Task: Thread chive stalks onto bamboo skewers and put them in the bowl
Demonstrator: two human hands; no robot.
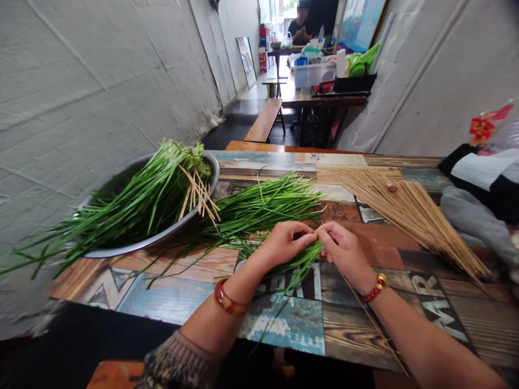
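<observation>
My left hand (285, 241) pinches a small bunch of green chives (298, 265) that hangs down over the patterned table (284, 324). My right hand (343, 248) meets it at the fingertips and grips a thin bamboo skewer (365, 313), which runs back along my right forearm. A loose pile of chives (267, 208) lies on the table just beyond both hands. To the left stands a metal bowl (211, 162) with skewered chive bundles (141, 200) laid across it, their stick ends pointing right.
A fan of bare bamboo skewers (413, 216) spreads over the table's right side. Dark and grey cloth items (478, 194) lie at the far right edge. A grey wall runs along the left. Further back stand a bench (265, 119), a cluttered table (324, 81) and a seated person (302, 27).
</observation>
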